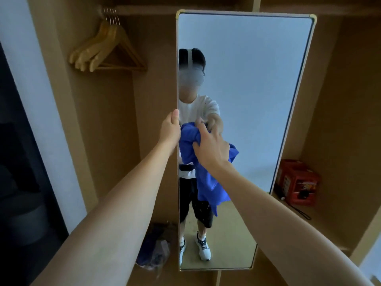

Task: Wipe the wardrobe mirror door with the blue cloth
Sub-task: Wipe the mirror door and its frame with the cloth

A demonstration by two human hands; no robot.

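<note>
Your forearms fill the lower frame, both reaching up to mid-frame. Head view only.

Left hand (170,129): wrapped round the left edge of the mirror door (257,79), thumb on the front side, other fingers hidden behind the edge. Keep that hold, since the door looks free to swing and needs bracing against your push.

Right hand (210,148): grip closed on a bunched wad of the blue cloth (208,182), fingers curled into the fabric, pressed against the glass at centre frame. Most of the cloth hangs loose below the hand.

Advice for the wipe:
- Flatten the wad; a bunched grip gives little contact area. Spread your palm behind it.
- Gather the dangling tail so it doesn't drag or smear.
- Only the middle band is being touched now; I'd judge upper and lower glass still to do. Work top down in overlapping passes.
- Upper corners are a long reach, so step closer rather than stretch.
</note>
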